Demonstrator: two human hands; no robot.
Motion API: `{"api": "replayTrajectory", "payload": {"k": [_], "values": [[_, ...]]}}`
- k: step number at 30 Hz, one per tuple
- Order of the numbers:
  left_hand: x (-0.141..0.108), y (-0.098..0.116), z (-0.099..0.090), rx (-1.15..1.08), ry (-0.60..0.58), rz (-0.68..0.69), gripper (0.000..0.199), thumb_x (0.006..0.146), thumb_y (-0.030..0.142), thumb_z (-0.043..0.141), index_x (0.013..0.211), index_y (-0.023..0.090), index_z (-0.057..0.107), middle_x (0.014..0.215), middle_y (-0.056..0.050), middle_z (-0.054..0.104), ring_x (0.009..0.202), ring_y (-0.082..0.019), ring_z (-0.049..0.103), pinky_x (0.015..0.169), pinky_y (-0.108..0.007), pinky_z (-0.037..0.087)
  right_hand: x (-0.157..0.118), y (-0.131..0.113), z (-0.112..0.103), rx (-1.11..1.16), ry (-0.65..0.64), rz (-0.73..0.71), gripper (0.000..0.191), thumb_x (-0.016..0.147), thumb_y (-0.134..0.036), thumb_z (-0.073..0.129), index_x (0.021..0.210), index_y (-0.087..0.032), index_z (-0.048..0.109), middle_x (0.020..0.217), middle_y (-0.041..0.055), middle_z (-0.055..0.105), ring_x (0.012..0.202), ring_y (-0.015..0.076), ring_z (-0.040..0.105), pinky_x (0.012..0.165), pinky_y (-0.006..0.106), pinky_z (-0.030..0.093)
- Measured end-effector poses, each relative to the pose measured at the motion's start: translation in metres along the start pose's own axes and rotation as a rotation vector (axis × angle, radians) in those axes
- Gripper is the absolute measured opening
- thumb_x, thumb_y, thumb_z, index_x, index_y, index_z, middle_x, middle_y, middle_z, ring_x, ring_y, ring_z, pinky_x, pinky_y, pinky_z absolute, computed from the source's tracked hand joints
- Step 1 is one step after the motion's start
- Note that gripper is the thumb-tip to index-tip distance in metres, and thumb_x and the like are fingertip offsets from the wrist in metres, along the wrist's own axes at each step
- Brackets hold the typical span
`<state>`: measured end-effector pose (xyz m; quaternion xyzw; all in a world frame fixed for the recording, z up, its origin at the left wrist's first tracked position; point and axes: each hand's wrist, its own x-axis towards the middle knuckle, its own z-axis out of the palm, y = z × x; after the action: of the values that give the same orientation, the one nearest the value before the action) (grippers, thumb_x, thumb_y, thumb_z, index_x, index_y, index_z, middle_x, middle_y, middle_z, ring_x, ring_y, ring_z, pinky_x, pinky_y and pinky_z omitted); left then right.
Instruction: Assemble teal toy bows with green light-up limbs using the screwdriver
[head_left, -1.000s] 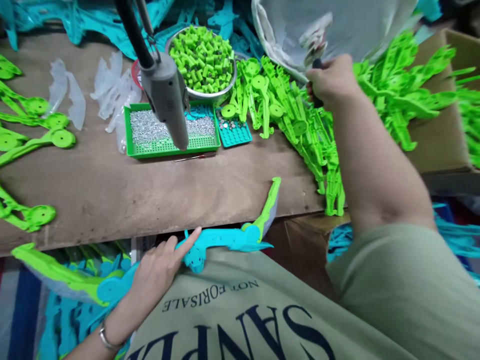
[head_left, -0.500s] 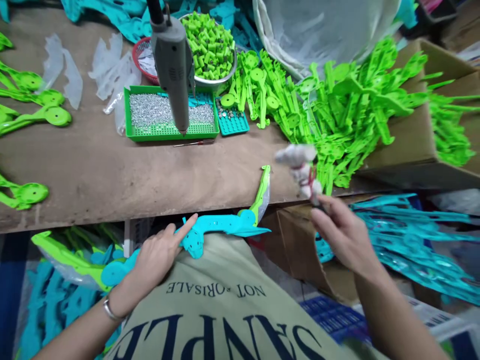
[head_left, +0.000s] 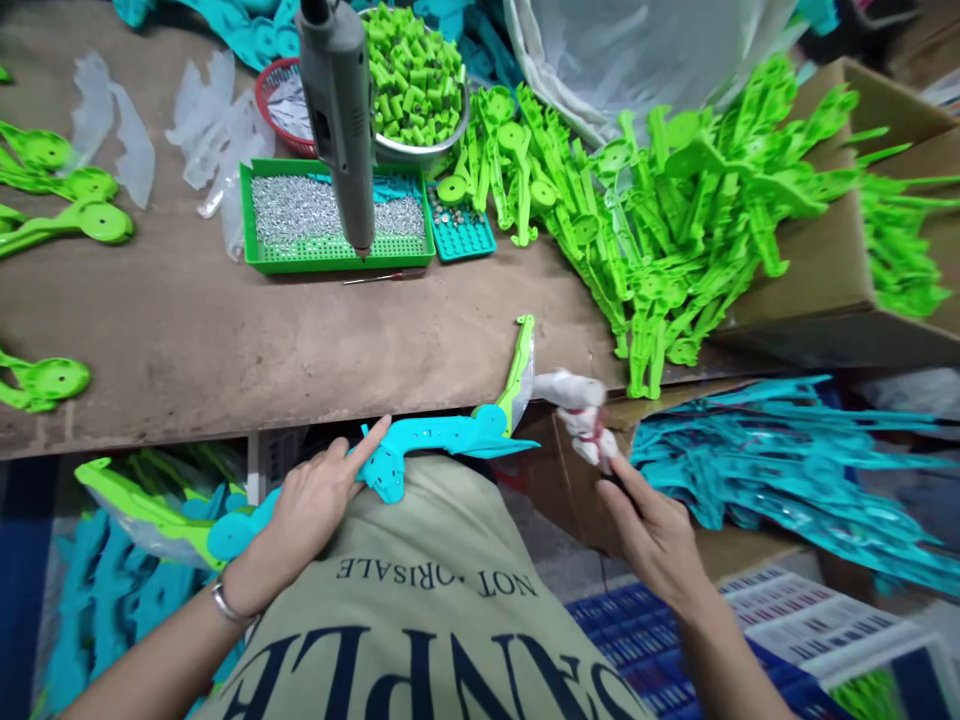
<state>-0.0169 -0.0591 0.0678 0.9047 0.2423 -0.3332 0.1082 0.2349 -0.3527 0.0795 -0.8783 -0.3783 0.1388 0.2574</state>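
Note:
A teal plastic assembly (head_left: 442, 436) lies across my lap at the table's front edge, with a green and clear arm (head_left: 519, 375) at its right end. My left hand (head_left: 319, 505) holds it near the middle, index finger stretched along it and the other fingers curled. Left of that hand another green and clear arm (head_left: 146, 510) sticks out, joined to a teal disc. My right hand (head_left: 652, 535) grips a hammer (head_left: 581, 410), its head wrapped in white material bound with red string. The hammer head, a little blurred, is right of the assembly and apart from it.
An electric screwdriver (head_left: 341, 130) hangs over a green tray (head_left: 337, 262) of small metal screws. Green parts (head_left: 675, 230) are heaped at the right beside a cardboard box (head_left: 817, 290). Teal parts (head_left: 787, 460) fill a lower box. A metal bowl (head_left: 427, 150) holds small green pieces.
My right hand has brought the hammer down and to the left, closer to the teal assembly. My left hand stays on the assembly. The view has shifted slightly.

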Motion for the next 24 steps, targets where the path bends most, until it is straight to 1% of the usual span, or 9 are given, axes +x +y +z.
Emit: {"api": "replayTrajectory", "payload": {"k": [2, 5, 6, 9, 10, 14, 19, 23, 24], "values": [[0.001, 0.000, 0.000, -0.003, -0.016, -0.007, 0.084, 0.099, 0.021, 0.057, 0.165, 0.037, 0.007, 0.112, -0.006, 0.062, 0.098, -0.025, 0.072, 0.073, -0.029, 0.056, 0.000, 0.002, 0.002, -0.005, 0.005, 0.009, 0.046, 0.099, -0.038, 0.054, 0.142, -0.023, 0.063, 0.130, 0.0074, 0.073, 0.104, 0.0238, 0.077, 0.091, 0.031, 0.062], [0.004, 0.001, -0.001, -0.008, -0.034, -0.013, 0.084, 0.099, 0.021, 0.058, 0.165, 0.037, 0.008, 0.111, -0.006, 0.062, 0.097, -0.025, 0.072, 0.071, -0.029, 0.056, 0.006, 0.005, 0.006, -0.016, -0.095, 0.038, 0.047, 0.099, -0.041, 0.054, 0.141, -0.023, 0.064, 0.130, 0.0071, 0.074, 0.110, 0.0250, 0.075, 0.094, 0.033, 0.061], [0.005, 0.001, -0.001, -0.012, -0.039, -0.012, 0.084, 0.098, 0.021, 0.059, 0.165, 0.037, 0.009, 0.111, -0.006, 0.062, 0.096, -0.025, 0.072, 0.071, -0.030, 0.056, 0.009, 0.007, 0.008, -0.029, -0.059, 0.056, 0.047, 0.099, -0.042, 0.054, 0.141, -0.023, 0.064, 0.129, 0.0078, 0.074, 0.109, 0.0254, 0.075, 0.092, 0.034, 0.061], [0.006, 0.000, -0.001, -0.024, -0.035, -0.006, 0.087, 0.096, 0.020, 0.061, 0.165, 0.037, 0.011, 0.109, -0.006, 0.062, 0.094, -0.025, 0.072, 0.069, -0.030, 0.055, 0.021, 0.009, 0.012, -0.087, 0.187, 0.108, 0.053, 0.099, -0.046, 0.052, 0.142, -0.017, 0.063, 0.117, 0.0127, 0.078, 0.093, 0.0256, 0.078, 0.082, 0.034, 0.062], [0.006, 0.000, 0.000, -0.029, -0.030, -0.006, 0.088, 0.095, 0.020, 0.062, 0.165, 0.037, 0.011, 0.108, -0.005, 0.062, 0.093, -0.025, 0.072, 0.068, -0.030, 0.055, 0.026, 0.009, 0.013, -0.095, 0.202, 0.107, 0.055, 0.098, -0.047, 0.052, 0.142, -0.016, 0.062, 0.115, 0.0136, 0.079, 0.090, 0.0256, 0.078, 0.080, 0.033, 0.061], [0.003, -0.002, 0.001, -0.051, 0.026, 0.007, 0.089, 0.094, 0.020, 0.063, 0.165, 0.038, 0.012, 0.102, -0.004, 0.061, 0.085, -0.022, 0.071, 0.065, -0.028, 0.052, 0.043, 0.009, 0.013, -0.072, -0.030, 0.061, 0.052, 0.100, -0.047, 0.051, 0.142, -0.019, 0.063, 0.123, 0.0122, 0.077, 0.099, 0.0257, 0.077, 0.081, 0.033, 0.060], [0.000, -0.002, 0.002, -0.043, 0.057, 0.017, 0.085, 0.095, 0.020, 0.061, 0.165, 0.037, 0.015, 0.103, -0.004, 0.061, 0.085, -0.022, 0.071, 0.066, -0.028, 0.052, 0.056, 0.015, 0.015, -0.120, 0.195, 0.129, 0.060, 0.099, -0.050, 0.049, 0.145, -0.012, 0.058, 0.095, 0.0130, 0.081, 0.064, 0.0220, 0.071, 0.065, 0.033, 0.057], [0.001, -0.003, -0.001, -0.051, 0.060, 0.020, 0.084, 0.095, 0.017, 0.060, 0.164, 0.037, 0.017, 0.104, -0.004, 0.061, 0.085, -0.021, 0.070, 0.067, -0.027, 0.052, 0.073, 0.015, 0.019, -0.122, 0.073, 0.121, 0.057, 0.098, -0.053, 0.047, 0.140, -0.017, 0.064, 0.108, 0.0153, 0.079, 0.078, 0.0251, 0.074, 0.071, 0.034, 0.058], [0.001, -0.003, -0.002, -0.048, 0.060, 0.022, 0.084, 0.095, 0.016, 0.059, 0.164, 0.038, 0.017, 0.104, -0.004, 0.061, 0.084, -0.021, 0.070, 0.067, -0.027, 0.051, 0.078, 0.013, 0.018, -0.121, 0.086, 0.127, 0.058, 0.098, -0.054, 0.047, 0.139, -0.017, 0.064, 0.111, 0.0156, 0.078, 0.082, 0.0261, 0.074, 0.073, 0.035, 0.058]]}}
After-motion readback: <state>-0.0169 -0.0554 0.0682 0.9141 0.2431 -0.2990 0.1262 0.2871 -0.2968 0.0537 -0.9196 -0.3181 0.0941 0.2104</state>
